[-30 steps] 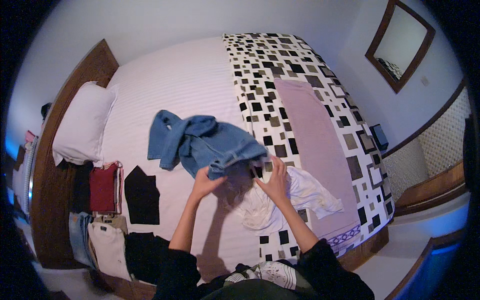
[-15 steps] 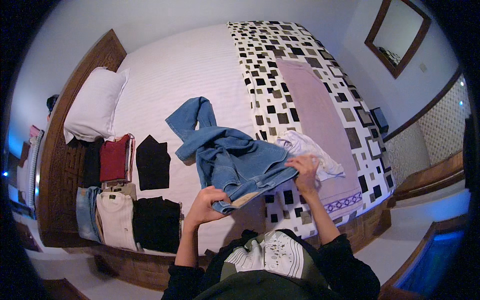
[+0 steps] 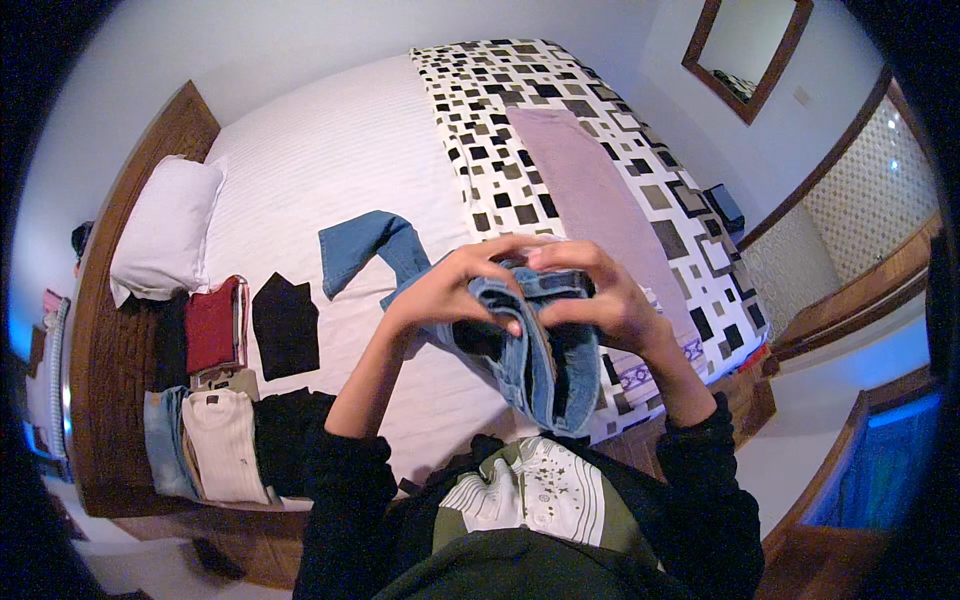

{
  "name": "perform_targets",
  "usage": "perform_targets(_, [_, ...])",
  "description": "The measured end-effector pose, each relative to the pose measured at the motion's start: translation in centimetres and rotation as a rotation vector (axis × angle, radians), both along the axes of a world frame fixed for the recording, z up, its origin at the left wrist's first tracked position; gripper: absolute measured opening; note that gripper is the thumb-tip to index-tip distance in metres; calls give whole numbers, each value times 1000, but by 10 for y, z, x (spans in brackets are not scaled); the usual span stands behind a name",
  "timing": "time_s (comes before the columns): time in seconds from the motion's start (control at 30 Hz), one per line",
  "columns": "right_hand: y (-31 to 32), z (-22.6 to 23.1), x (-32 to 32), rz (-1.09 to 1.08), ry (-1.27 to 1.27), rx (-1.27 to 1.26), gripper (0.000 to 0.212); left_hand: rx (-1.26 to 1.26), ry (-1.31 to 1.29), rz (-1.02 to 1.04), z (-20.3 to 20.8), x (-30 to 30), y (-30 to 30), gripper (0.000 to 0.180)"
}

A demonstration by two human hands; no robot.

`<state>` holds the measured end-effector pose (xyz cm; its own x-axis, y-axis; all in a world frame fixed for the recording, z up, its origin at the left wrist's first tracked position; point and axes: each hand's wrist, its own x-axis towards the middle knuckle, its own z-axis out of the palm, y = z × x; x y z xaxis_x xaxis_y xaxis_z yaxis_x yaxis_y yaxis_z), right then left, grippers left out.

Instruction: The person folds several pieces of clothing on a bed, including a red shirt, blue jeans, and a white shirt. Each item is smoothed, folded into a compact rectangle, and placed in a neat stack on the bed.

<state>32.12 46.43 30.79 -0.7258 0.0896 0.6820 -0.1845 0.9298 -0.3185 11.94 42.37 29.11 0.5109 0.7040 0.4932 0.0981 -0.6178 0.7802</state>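
Observation:
I hold a pair of blue jeans [image 3: 535, 360] up in front of my chest. My left hand [image 3: 450, 288] grips the waistband on its left side and my right hand [image 3: 600, 295] grips it on the right, fingertips nearly meeting at the top. The waist opening faces me. One leg [image 3: 365, 248] trails away onto the white bed sheet [image 3: 330, 160]. Whatever lies on the bed straight behind the jeans and my hands is hidden.
Folded clothes lie along the bed's left edge: a black piece [image 3: 285, 325], a red stack [image 3: 212, 325], a cream top [image 3: 225, 445], a dark pile [image 3: 290, 420]. A white pillow [image 3: 165, 230] sits by the wooden headboard. A chequered runner [image 3: 560, 130] crosses the bed's foot; a mirror [image 3: 745, 50] hangs right.
I have lifted the jeans off the bed toward my chest and brought both hands together on the waistband. The white garment by my right hand is no longer in sight.

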Motion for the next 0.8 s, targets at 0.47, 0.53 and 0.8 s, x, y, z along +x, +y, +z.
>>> perform_targets(0.47, [33,24,25,-460,-92,436,16,161,-224,569,-31,28,33,29])
perform_targets(0.53, [39,34,28,-517,-99,463,15,-130,-723,824,-83,8,4,23])
perform_targets(0.8, [81,56,5,-708,-186,393,18,-292,-441,993,-243,67,-48,32])
